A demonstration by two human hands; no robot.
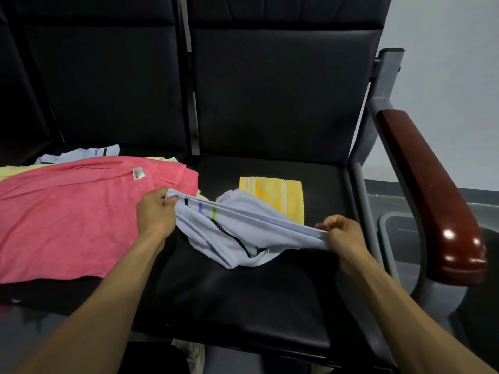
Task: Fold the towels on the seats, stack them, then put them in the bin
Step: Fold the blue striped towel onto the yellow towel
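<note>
Blue towel: it is stretched between the two hands above the right black seat; its long axis runs from upper left to lower right, and the middle hangs down in loose folds that touch the seat.
Left hand: the fingers are curled and pinch the upper left corner of the blue towel, beside the pink towel.
Right hand: the fingers are closed around the lower right end of the blue towel, near the seat's right edge.
Yellow towel: folded, it lies flat on the same seat behind the blue towel, which covers part of it.
Pink towel: spread wide over the left seat, its right edge close to the gap between the seats.
Open room: the front part of the right seat is bare.
Armrest: brown, at the right of the seat, with a grey bin behind it.
</note>
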